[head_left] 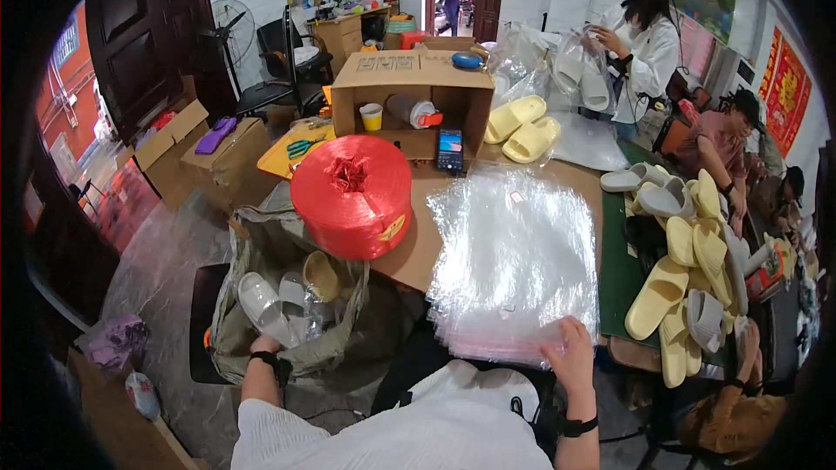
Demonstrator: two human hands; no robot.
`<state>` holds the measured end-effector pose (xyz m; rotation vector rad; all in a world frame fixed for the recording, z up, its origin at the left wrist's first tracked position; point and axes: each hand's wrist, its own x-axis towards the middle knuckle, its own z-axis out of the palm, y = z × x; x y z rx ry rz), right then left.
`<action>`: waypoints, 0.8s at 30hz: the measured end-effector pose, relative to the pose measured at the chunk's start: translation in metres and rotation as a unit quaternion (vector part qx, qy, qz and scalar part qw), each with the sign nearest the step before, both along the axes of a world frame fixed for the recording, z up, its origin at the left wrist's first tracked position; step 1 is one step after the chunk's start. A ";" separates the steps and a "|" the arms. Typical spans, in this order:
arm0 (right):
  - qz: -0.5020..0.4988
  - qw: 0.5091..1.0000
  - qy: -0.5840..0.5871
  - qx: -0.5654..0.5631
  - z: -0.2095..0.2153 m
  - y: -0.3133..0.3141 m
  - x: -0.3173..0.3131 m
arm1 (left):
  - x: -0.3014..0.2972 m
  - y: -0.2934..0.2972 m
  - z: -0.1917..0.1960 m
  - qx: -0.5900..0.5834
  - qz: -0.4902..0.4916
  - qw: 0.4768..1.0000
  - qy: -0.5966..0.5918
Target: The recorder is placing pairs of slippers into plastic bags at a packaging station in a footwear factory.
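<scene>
Fingers (557,339) of the right hand (570,357) lay spread flat on the near edge of a stack of clear plastic bags (514,261) on the table (418,244). Left hand (266,344) reached into a sack (287,296) of slippers (266,305), its fingers hidden.

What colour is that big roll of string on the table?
The big roll of string is bright red, seen clearly in the head view.

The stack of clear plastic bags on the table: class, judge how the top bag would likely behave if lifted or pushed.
The stack of clear plastic bags looks thin and crinkled, so a lifted bag would probably flop. Its glossy sheen suggests the sheets may slide over each other when pushed. The right hand rests on the near edge, where the bags fan out, hinting they are light and shift easily.
</scene>
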<state>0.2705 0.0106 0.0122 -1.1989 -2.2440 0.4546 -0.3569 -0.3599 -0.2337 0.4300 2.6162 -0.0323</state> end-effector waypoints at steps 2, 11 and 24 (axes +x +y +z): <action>0.017 1.000 0.008 -0.008 0.000 0.006 -0.002 | -0.008 -0.033 -0.010 -0.046 -0.054 0.997 -0.028; 0.010 0.999 -0.011 0.034 -0.008 0.000 0.006 | 0.064 0.085 0.185 -0.054 -0.041 0.986 0.154; 0.053 0.998 -0.021 0.034 -0.009 0.011 -0.006 | 0.332 0.307 0.291 0.516 -0.566 0.643 0.006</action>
